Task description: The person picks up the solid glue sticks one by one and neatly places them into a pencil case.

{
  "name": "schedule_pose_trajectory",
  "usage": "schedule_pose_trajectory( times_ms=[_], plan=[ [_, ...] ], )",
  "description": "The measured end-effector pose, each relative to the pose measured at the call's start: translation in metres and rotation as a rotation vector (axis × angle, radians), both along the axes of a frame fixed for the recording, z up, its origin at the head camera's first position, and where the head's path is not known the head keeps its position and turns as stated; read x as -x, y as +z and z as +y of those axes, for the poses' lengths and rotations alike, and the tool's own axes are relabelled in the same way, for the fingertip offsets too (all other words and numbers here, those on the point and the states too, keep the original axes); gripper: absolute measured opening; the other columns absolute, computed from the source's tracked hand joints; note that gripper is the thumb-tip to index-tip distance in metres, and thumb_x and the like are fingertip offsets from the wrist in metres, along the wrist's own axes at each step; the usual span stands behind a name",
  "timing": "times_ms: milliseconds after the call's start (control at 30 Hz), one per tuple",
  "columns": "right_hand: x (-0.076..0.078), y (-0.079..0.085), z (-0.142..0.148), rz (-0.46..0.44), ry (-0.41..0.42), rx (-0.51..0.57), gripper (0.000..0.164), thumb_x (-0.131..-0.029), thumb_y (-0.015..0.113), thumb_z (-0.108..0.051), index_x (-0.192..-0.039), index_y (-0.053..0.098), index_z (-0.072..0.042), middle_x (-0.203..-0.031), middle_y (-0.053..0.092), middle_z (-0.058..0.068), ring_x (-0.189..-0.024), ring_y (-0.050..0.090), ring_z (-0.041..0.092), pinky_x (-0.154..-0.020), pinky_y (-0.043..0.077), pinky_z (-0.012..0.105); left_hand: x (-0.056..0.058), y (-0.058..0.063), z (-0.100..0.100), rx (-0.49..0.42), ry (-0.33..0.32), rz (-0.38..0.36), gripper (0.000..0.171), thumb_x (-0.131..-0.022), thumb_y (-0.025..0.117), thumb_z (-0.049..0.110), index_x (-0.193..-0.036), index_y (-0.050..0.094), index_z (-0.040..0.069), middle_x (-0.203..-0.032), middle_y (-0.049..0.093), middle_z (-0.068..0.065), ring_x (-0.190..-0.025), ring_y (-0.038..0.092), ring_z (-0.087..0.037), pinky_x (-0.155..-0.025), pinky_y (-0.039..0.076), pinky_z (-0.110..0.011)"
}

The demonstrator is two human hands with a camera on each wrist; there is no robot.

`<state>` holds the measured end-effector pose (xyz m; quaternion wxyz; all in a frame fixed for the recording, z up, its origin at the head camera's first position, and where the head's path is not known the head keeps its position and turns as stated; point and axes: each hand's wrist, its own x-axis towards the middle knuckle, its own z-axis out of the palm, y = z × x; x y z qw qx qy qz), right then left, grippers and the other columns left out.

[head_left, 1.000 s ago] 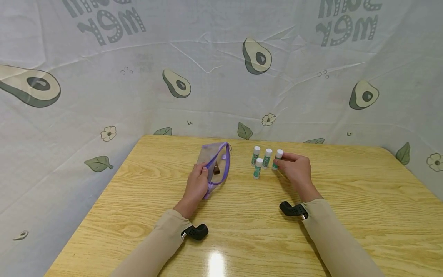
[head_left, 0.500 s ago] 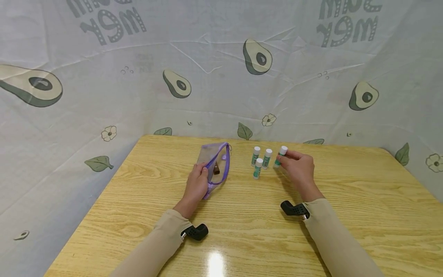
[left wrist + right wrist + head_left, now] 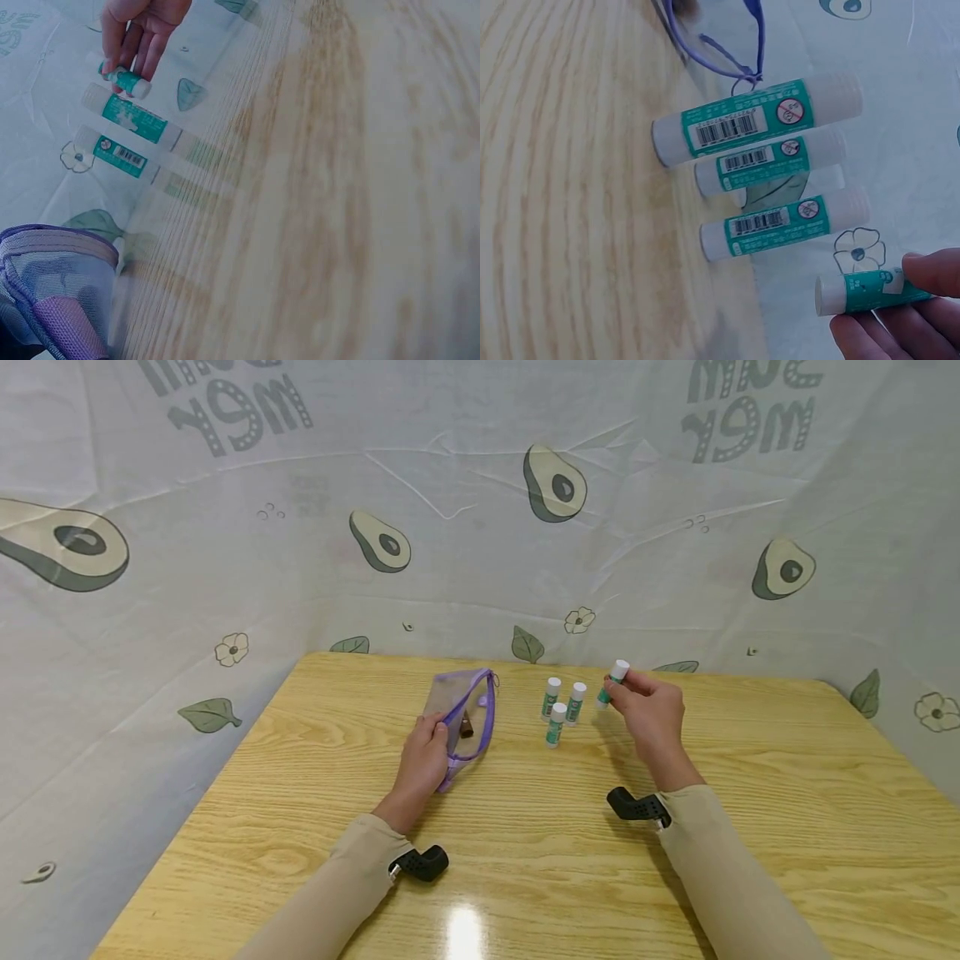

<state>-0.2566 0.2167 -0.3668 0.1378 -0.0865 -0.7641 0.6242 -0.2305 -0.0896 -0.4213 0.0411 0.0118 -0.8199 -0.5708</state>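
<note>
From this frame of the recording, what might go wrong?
The right hand pinches a tilted green-and-white cylindrical tube, which might slip. Three upright green-and-white tubes stand close together, so a bump could topple one. If the left hand loosens, the open purple-trimmed mesh pouch could sag shut.

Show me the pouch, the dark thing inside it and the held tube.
Pouch (image 3: 449, 695), head view: mesh side.
Dark thing (image 3: 467, 727), head view: its middle.
Held tube (image 3: 866, 292), right wrist view: green label.

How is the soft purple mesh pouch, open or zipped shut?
Open. The soft purple mesh pouch has its purple rims spread apart, and a small dark brown object shows through the gap.
</note>
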Motion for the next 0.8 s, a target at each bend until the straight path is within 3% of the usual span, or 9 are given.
schedule_pose_trajectory(
  times_ms=[167,433,800],
  plan=[
    [0.001,0.005,-0.003,0.022,-0.017,-0.037,0.048,-0.105,0.067,-0.021,-0.149,0.060,-0.004,-0.147,0.065,0.019,-0.109,0.070,-0.004,-0.097,0.058,0.017,-0.001,-0.001,0.000,-0.003,0.000,-0.002,0.048,-0.115,0.036,0.020,-0.156,0.049,-0.001,-0.169,0.039,-0.023,-0.166,0.014,-0.041,-0.135,0.016,-0.058],
    [0.000,0.013,-0.006,0.044,-0.027,-0.085,0.047,-0.106,0.066,-0.023,-0.150,0.060,-0.006,-0.147,0.067,0.016,-0.133,0.068,0.015,-0.104,0.056,0.020,-0.001,-0.001,-0.001,-0.004,-0.008,-0.002,0.048,-0.115,0.035,0.020,-0.157,0.048,0.000,-0.170,0.037,-0.021,-0.166,0.013,-0.040,-0.135,0.016,-0.058],
    [-0.004,0.022,-0.008,0.069,-0.020,-0.074,0.048,-0.106,0.066,-0.022,-0.151,0.059,-0.006,-0.148,0.066,0.016,-0.136,0.066,0.018,-0.108,0.055,0.025,0.000,-0.002,0.000,-0.001,-0.006,0.012,0.048,-0.115,0.036,0.019,-0.155,0.049,-0.002,-0.169,0.039,-0.024,-0.166,0.015,-0.042,-0.135,0.017,-0.058]
  ],
)
